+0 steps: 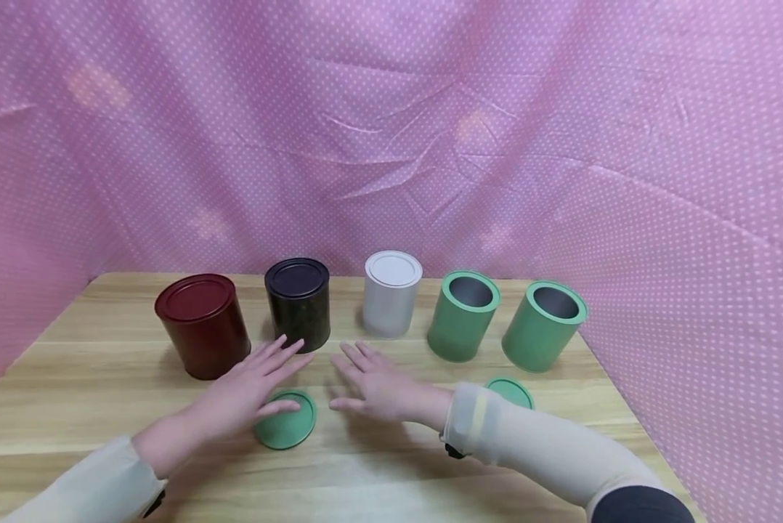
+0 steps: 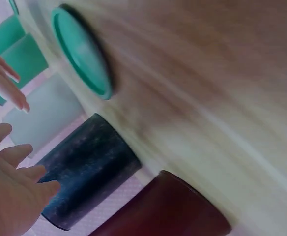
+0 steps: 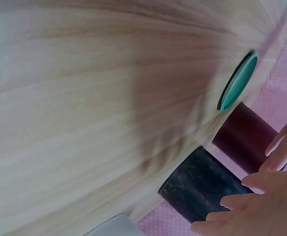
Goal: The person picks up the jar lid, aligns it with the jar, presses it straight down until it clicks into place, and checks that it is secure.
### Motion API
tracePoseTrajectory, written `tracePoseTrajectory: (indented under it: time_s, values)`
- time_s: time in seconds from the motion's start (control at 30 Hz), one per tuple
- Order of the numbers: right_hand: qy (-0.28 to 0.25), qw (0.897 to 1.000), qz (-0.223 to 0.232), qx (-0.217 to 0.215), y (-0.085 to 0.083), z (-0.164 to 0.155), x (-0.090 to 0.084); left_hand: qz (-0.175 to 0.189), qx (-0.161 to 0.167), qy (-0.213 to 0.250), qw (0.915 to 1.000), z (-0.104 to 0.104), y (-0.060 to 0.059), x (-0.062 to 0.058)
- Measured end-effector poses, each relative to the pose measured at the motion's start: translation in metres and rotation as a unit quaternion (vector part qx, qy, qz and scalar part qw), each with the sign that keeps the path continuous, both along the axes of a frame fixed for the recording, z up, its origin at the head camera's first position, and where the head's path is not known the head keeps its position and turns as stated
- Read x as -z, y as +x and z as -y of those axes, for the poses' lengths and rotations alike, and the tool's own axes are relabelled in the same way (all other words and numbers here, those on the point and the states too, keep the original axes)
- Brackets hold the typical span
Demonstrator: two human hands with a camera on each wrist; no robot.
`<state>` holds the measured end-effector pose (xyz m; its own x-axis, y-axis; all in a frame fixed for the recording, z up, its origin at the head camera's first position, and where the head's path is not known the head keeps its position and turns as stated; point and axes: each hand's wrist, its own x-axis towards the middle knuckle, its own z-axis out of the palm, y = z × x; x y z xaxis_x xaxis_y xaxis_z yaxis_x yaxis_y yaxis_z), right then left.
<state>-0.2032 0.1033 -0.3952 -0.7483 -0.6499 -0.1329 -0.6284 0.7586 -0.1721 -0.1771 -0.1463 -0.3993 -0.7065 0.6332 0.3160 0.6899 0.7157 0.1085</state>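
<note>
Both hands hover flat over the wooden table (image 1: 104, 363) with fingers spread, holding nothing. My left hand (image 1: 254, 385) is just above a green lid (image 1: 287, 427) lying flat, partly covering it. My right hand (image 1: 372, 385) hangs beside it, near the black tin (image 1: 298, 301). A second green lid (image 1: 510, 391) lies behind my right sleeve. In a row behind stand a dark red tin (image 1: 203, 325), the black tin, a white tin (image 1: 391, 292) and two open green tins (image 1: 463, 314) (image 1: 545, 324). The left wrist view shows the green lid (image 2: 82, 51), black tin (image 2: 84, 169) and red tin (image 2: 168, 211).
Pink dotted cloth (image 1: 391, 131) hangs behind and on both sides of the table. The table's front strip near me is bare wood. The right wrist view shows a green lid (image 3: 238, 82), the black tin (image 3: 197, 184) and the red tin (image 3: 244, 135).
</note>
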Motion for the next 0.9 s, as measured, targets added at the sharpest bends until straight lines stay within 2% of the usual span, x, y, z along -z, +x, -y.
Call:
tracePoseTrajectory:
  time_s: [0.27,0.5,0.6,0.8,0.9]
  values:
    - [0.009,1.000,-0.013,-0.011,0.001,0.008,0.011,-0.003,-0.016,0.012,0.9998,0.019,-0.002,0.016]
    - [0.008,1.000,-0.010,-0.020,-0.001,0.020,0.018,0.037,-0.035,0.001,0.9987,0.032,-0.002,0.025]
    - [0.017,0.999,-0.010,-0.030,-0.002,0.027,0.021,0.042,-0.040,-0.008,0.9983,0.035,-0.002,0.027]
    - [0.039,0.998,-0.012,-0.041,-0.001,0.040,0.024,0.053,-0.036,-0.023,0.9977,0.037,0.000,0.033]
    - [0.040,0.998,0.002,-0.042,0.000,0.044,0.024,0.061,-0.031,-0.029,0.9972,0.039,0.001,0.037]
